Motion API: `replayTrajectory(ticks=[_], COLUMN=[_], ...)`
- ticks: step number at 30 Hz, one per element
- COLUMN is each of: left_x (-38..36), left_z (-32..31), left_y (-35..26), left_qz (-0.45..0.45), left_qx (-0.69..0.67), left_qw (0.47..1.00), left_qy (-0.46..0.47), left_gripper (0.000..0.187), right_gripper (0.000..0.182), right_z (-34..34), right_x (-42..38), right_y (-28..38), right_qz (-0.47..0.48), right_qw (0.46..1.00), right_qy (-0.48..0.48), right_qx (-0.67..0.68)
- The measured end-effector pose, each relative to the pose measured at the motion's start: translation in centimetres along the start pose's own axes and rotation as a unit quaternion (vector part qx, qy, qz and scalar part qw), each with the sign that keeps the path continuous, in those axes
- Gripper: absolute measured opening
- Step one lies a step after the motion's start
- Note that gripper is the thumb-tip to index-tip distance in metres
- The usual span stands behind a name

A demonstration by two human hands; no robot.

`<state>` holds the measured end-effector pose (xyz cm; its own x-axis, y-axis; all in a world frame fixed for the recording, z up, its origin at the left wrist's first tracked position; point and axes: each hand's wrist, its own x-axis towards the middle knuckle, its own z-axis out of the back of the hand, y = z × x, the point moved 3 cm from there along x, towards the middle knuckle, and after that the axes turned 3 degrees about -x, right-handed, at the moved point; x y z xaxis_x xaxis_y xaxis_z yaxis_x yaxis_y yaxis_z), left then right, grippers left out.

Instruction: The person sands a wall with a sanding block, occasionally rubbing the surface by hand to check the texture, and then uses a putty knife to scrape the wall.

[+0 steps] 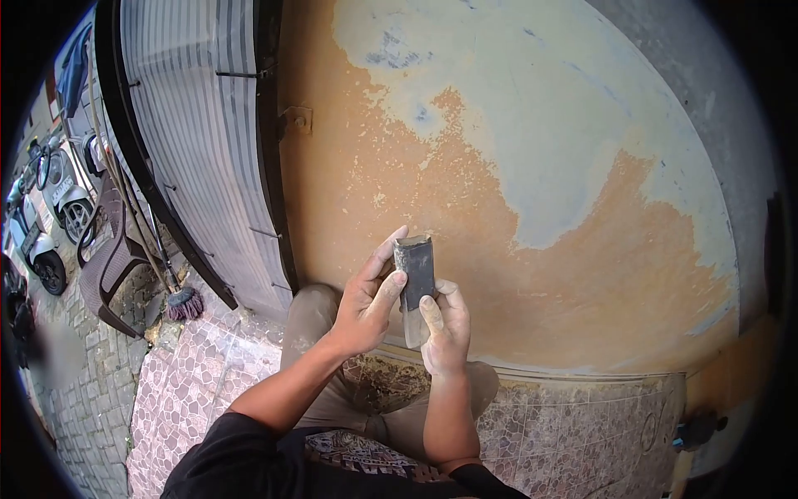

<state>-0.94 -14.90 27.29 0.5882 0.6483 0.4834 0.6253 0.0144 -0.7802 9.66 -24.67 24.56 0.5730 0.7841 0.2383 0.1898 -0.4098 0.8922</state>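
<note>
Both of my hands hold a small dark block wrapped in grey sandpaper (416, 268) upright in front of a wall. My left hand (368, 301) grips its left side, thumb and fingers curled around the upper part. My right hand (445, 328) holds the lower end from below, thumb pressed on its face. Pale dust covers both hands. The block sits a little off the orange and pale-blue patchy wall (532, 166), and I cannot tell whether it touches the wall.
A corrugated metal shutter (195, 141) with a dark frame stands left of the wall. A broom (179, 295) and a brown plastic chair (112, 258) are at the left, with parked scooters (50, 208) beyond. My knees rest on patterned tiles (191, 374).
</note>
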Motion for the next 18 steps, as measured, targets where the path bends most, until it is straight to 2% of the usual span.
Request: replayTrajectory(ticks=[3, 5, 8, 9, 10, 12, 13, 14, 16, 17, 18], left_x=[0.3, 0.5, 2.3, 4.1, 6.0, 10.1, 12.2, 14.5, 19.5, 21.5, 23.2], left_z=[0.5, 0.4, 0.8, 0.8, 0.7, 0.6, 0.2, -0.4, -2.2, -3.4, -4.4], left_y=[-0.8, -1.8, -3.2, -5.7, -8.0, -12.5, -15.0, -17.4, -21.2, -22.6, -23.7], left_qz=[0.007, -0.002, 0.006, -0.055, -0.114, -0.287, -0.355, -0.420, -0.582, -0.618, -0.649], left_qx=[-0.024, -0.004, 0.016, 0.149, 0.278, 0.372, 0.410, 0.443, 0.500, 0.527, 0.551], left_qw=[0.999, 0.998, 0.996, 0.978, 0.937, 0.872, 0.833, 0.786, 0.641, 0.583, 0.522], left_qy=[0.032, 0.058, 0.086, 0.133, 0.175, 0.134, 0.115, 0.097, 0.020, -0.019, -0.060], left_gripper=[0.056, 0.055, 0.057, 0.063, 0.069, 0.076, 0.072, 0.069, 0.046, 0.050, 0.055], right_gripper=[0.024, 0.022, 0.021, 0.028, 0.028, 0.041, 0.053, 0.053, 0.050, 0.050, 0.050], right_z=[-0.4, -1.2, -1.1, -0.9, -1.5, -3.0, -2.8, -3.1, -4.9, -6.0, -7.7], right_x=[0.6, 0.9, 1.6, 2.0, 2.4, 3.3, 4.1, 5.1, 6.7, 7.9, 9.0], right_y=[0.6, 1.2, 1.2, 1.5, 2.4, 5.0, 5.3, 5.9, 8.0, 9.1, 10.4], right_qz=[0.047, 0.115, 0.168, 0.181, 0.186, 0.255, 0.300, 0.304, 0.413, 0.416, 0.472], right_qw=[0.997, 0.990, 0.982, 0.979, 0.978, 0.954, 0.932, 0.931, 0.837, 0.835, 0.773], right_qy=[0.048, 0.014, -0.022, -0.031, -0.030, -0.071, -0.075, -0.076, -0.099, -0.101, -0.091], right_qx=[-0.048, -0.084, -0.088, -0.090, -0.091, -0.137, -0.188, -0.186, -0.346, -0.345, -0.414])
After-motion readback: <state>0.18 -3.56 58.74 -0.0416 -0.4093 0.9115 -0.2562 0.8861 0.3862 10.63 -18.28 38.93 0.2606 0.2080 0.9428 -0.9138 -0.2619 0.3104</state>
